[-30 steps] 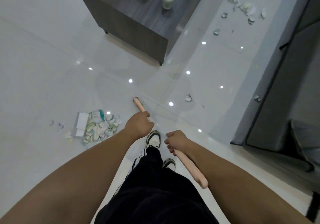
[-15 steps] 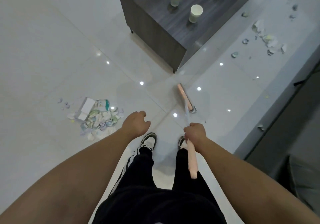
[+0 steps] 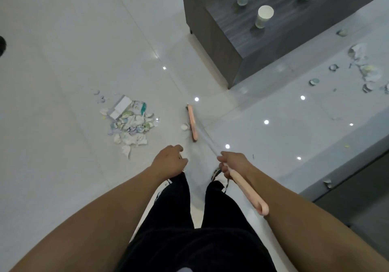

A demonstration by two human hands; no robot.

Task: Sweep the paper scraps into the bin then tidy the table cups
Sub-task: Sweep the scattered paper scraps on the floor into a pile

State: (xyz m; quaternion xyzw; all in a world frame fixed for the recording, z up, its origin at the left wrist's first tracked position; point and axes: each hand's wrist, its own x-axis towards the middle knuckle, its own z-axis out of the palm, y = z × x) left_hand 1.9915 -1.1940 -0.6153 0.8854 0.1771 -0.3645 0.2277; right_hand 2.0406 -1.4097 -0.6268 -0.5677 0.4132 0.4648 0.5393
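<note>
A pink broom lies with its head [image 3: 192,123] on the white floor, just right of a heap of paper scraps [image 3: 130,124]. One loose scrap [image 3: 184,127] touches the head's left side. My right hand [image 3: 231,164] grips the broom's handle, and the pink grip end [image 3: 261,206] sticks out behind it. Beside it, my left hand [image 3: 170,162] hangs over my legs with loosely curled fingers and holds nothing. More scraps [image 3: 366,69] are strewn at the far right. Paper cups [image 3: 264,16] stand upright on the dark table [image 3: 263,46].
The table's corner reaches the floor just beyond the broom head. A grey sofa edge [image 3: 357,187] runs along the lower right, with a scrap [image 3: 327,183] at its foot. A dark object [image 3: 2,45] shows at the left edge.
My left hand let go of the handle a second ago and stays off it. The broom head has swung left, pushing one scrap towards the heap.
</note>
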